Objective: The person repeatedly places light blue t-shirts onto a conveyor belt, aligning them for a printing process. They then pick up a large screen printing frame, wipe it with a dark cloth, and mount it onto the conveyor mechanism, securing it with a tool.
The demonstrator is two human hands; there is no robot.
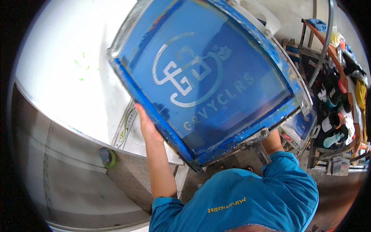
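A blue screen-printing frame (208,89) with a stencilled emblem and lettering on its mesh is tilted up in front of me, filling the upper middle. My left hand (148,123) grips its lower-left side rail, thumb along the outside edge. My right hand (272,139) is behind the lower-right rail, near a metal hinge bracket (259,149); only wrist and forearm show, and its fingers are hidden. Behind the frame, a white board or tabletop (62,58) with green marks spreads across the left.
A crowded shelf rack (328,42) with containers, bottles and cloths stands at the right beside a metal upright (324,54). Below the white surface lie a tiled floor (77,174) and a small green-rimmed object (109,158). A light wall (290,15) rises behind.
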